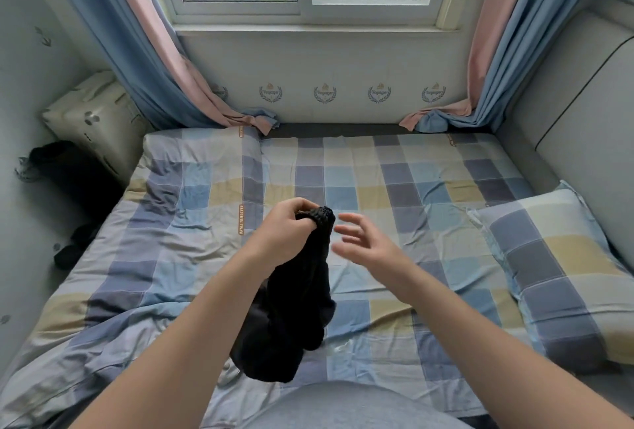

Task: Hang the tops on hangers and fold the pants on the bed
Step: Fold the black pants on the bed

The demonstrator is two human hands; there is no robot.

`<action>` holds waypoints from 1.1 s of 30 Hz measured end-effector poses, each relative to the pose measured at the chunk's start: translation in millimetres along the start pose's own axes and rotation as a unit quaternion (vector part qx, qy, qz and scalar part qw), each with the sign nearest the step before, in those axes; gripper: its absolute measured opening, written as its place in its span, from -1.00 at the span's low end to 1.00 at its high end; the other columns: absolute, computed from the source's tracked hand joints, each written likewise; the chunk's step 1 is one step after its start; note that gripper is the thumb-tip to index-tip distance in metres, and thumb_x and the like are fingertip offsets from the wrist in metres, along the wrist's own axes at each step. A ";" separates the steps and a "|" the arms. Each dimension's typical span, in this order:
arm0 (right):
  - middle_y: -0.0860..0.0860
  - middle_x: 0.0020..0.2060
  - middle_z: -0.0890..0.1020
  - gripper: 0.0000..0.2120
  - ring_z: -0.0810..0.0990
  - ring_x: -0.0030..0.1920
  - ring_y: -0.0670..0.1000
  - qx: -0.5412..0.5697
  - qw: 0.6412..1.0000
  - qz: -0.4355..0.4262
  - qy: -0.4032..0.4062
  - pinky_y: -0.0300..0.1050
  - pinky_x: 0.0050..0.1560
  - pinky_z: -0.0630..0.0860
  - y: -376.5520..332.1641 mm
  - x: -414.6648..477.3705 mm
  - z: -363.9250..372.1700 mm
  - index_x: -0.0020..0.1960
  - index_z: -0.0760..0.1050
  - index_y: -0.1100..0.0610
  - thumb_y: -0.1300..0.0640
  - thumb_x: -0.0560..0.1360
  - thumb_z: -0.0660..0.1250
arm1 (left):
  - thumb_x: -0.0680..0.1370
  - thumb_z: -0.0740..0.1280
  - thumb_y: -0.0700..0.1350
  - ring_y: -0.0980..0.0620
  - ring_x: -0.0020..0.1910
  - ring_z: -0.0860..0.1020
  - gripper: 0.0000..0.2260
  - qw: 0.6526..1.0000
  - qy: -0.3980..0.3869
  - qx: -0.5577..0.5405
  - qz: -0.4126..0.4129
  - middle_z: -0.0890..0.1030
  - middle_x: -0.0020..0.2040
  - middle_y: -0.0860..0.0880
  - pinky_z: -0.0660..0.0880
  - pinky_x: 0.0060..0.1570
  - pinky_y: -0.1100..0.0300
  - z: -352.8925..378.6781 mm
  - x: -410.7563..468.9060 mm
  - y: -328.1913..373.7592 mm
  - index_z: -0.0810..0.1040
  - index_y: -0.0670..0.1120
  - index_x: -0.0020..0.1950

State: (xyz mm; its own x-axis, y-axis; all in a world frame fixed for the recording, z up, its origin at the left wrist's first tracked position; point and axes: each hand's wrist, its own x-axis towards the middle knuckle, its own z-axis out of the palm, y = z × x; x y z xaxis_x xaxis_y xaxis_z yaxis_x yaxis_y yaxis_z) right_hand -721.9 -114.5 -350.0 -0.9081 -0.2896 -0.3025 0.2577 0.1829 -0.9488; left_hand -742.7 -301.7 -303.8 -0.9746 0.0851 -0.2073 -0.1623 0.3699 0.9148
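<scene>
A row of laurel emblems (325, 93) is printed on the wall (343, 61); the blurred word in each seems to be "Voyager". The small letters on the orange strips (241, 219) of the bed cover (394, 188) cannot be read surely.

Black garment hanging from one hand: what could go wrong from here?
1. Only the left hand grips the black garment, by a bunched end, while the right hand is open beside it; it might slip or end up twisted.
2. The checked quilt is rumpled on its left side, so a fold laid there could come out creased.
3. Dark clothes lie at the bed's left edge and may slide off.
</scene>
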 end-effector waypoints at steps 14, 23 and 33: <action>0.10 -0.32 0.57 -0.72 0.51 -0.29 0.03 -0.104 0.971 -0.089 0.194 -0.10 -0.29 0.41 -17.4 22.8 -15.6 -0.15 0.54 0.15 0.28 0.33 0.08 | 0.47 0.29 -0.31 -0.01 -0.10 0.53 -0.75 0.962 0.068 0.258 0.065 0.59 -0.07 0.04 0.43 -0.21 0.13 -4.4 10.8 -63.7 0.54 0.04 -0.03; -0.02 -0.16 0.66 -0.70 0.61 -0.07 0.02 -0.223 0.949 0.011 0.224 -0.20 -0.11 0.45 29.8 21.7 -75.2 -0.10 0.60 0.08 0.42 0.45 0.21 | 0.41 0.22 -0.29 -0.03 -0.10 0.56 -0.70 0.950 0.081 0.288 -0.091 0.59 -0.10 0.06 0.56 -0.13 0.05 -21.7 14.6 -119.2 0.53 0.09 -0.05; 0.00 -0.16 0.65 -0.74 0.58 -0.16 0.01 -0.215 0.947 0.136 0.194 -0.14 -0.22 0.47 56.4 18.2 -81.7 -0.07 0.63 0.05 0.30 0.57 0.21 | 0.45 0.15 -0.31 -0.03 -0.43 0.45 -0.78 0.976 0.031 0.045 -0.209 0.44 -0.37 -0.09 0.49 -0.45 0.19 -32.6 18.6 -128.7 0.56 -0.11 -0.17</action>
State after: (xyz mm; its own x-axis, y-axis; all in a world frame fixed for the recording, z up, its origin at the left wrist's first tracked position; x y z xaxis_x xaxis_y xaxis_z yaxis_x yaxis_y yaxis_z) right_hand -750.9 -32.7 -401.6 -0.9022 0.1753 -0.3942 0.4166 0.5914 -0.6904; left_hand -745.0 -377.9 -414.1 -0.8342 -0.1458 -0.5318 -0.5362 0.4395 0.7207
